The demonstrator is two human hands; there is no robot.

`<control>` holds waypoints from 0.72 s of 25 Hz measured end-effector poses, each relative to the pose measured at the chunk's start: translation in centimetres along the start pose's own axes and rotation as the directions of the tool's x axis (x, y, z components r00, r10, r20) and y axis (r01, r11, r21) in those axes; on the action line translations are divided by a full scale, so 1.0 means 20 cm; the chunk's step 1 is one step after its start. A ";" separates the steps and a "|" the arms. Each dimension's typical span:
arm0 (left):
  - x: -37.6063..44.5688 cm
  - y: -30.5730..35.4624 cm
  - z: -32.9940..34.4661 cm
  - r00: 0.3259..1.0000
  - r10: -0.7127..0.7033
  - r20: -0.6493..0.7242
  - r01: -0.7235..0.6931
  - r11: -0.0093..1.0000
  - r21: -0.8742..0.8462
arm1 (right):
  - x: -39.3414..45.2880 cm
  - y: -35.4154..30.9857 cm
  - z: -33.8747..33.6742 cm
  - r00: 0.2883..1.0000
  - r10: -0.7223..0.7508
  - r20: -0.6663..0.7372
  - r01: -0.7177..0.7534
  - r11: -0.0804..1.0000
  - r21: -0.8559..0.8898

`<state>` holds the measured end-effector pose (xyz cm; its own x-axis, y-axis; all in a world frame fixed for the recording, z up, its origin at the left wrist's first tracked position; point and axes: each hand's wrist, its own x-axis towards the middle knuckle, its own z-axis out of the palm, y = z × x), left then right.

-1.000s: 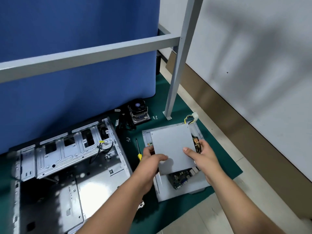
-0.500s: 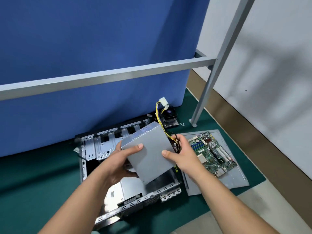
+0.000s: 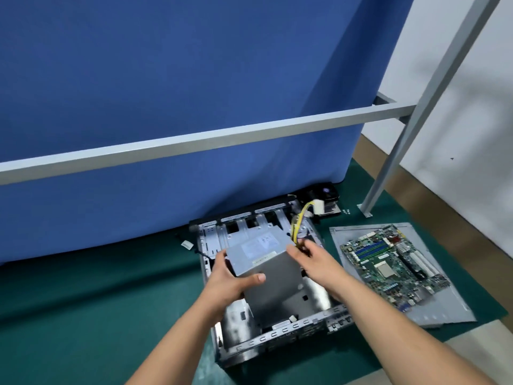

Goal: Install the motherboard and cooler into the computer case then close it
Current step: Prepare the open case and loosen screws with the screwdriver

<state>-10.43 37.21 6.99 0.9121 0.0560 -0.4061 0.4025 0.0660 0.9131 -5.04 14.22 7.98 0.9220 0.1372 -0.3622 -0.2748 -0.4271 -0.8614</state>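
While you carry the PSU (image 3: 266,262) over the open case (image 3: 277,337), your left hand (image 3: 236,279) grips its near left corner, thumb curled over the front face, and your right hand (image 3: 313,259) holds the far right edge; its fingertips are hidden, so you cannot tell how firmly it clamps. Held tilted like this, the box could slip from that shallow hold and strike the case floor. Lowered crooked, it might catch on the drive cage (image 3: 249,226) behind it.

Watch the yellow cables (image 3: 298,223) looping up beside your right hand: they could get trapped under the box or snag on the case wall.

To your right, the motherboard (image 3: 388,262) lies on the side panel (image 3: 455,307), apart from the case, not yet installed; a careless swing of your right forearm could knock it. Farther back, the cooler (image 3: 327,194) sits against the blue screen (image 3: 194,93), just beyond the case.
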 end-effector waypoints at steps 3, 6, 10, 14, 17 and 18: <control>0.03 -0.09 0.00 0.996 0.092 -0.019 -0.085 0.969 0.230 | 0.04 0.05 0.06 0.995 0.090 -0.047 -0.093 0.994 -0.057; 0.07 -0.19 0.04 0.991 0.120 -0.052 -0.092 0.921 0.379 | 0.10 0.09 0.10 0.978 0.159 -0.138 -0.175 0.978 -0.115; 0.09 -0.27 0.12 0.987 0.115 -0.112 -0.057 0.903 0.426 | 0.17 0.13 0.09 0.965 0.178 -0.191 -0.211 0.963 -0.165; 0.10 -0.34 0.16 0.989 0.019 -0.143 0.039 0.919 0.392 | 0.20 0.18 0.11 0.967 0.217 -0.136 -0.246 0.934 -0.258; 0.11 -0.40 0.17 0.989 0.001 -0.146 0.055 0.922 0.383 | 0.24 0.24 0.14 0.972 0.219 -0.091 -0.237 0.910 -0.339; 0.11 -0.42 0.18 0.989 -0.001 -0.146 0.058 0.921 0.385 | 0.25 0.26 0.15 0.974 0.214 -0.070 -0.225 0.901 -0.371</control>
<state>-11.48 33.28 -1.45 0.8904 0.2013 -0.4083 0.4537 -0.3199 0.8318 -2.75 15.40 0.62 0.8587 -0.0205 -0.5121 -0.3536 -0.7470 -0.5630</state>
